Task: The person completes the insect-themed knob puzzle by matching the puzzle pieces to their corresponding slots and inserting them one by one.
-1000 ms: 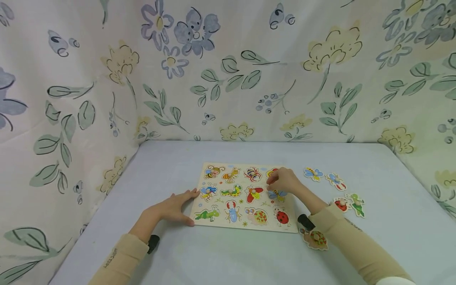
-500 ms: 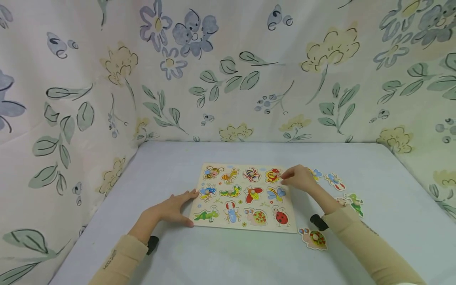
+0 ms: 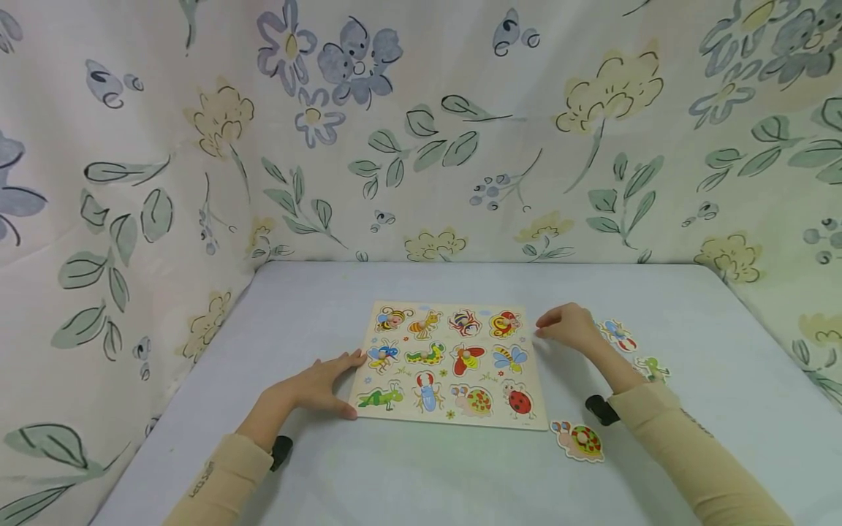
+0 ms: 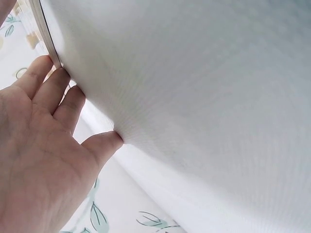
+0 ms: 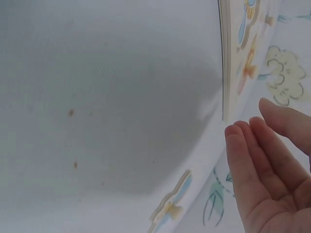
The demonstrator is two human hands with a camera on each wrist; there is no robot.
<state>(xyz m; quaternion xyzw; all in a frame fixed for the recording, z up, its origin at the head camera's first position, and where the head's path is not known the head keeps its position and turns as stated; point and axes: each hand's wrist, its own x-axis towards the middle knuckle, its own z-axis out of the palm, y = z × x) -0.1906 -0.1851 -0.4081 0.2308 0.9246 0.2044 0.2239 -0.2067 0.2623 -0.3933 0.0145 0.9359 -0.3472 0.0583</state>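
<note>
A wooden insect puzzle board (image 3: 483,420) lies flat on the table, with knobbed pieces seated in its upper rows and printed insects along the bottom row. My left hand (image 3: 324,385) rests at the board's left edge, fingers spread and mostly straight; in the left wrist view its fingertips (image 4: 60,73) meet the board's side. Just off the upper right corner is my right hand (image 3: 571,330), fingers loosely extended, holding nothing. The right wrist view shows a gap between its thumb and fingers. A blue-and-yellow winged piece (image 5: 171,206) lies near that hand, hidden behind it in the head view.
Loose pieces lie right of the board: a blue beetle (image 3: 618,334), a partly covered green grasshopper (image 3: 651,367) and a snail (image 3: 582,440) by the lower right corner. The right sleeve (image 3: 691,446) crosses above that side. A floral curtain (image 3: 421,146) closes off the back.
My right hand has moved right, off the butterfly piece at the board's upper right, which stays in its place there. The left hand has kept its position.
</note>
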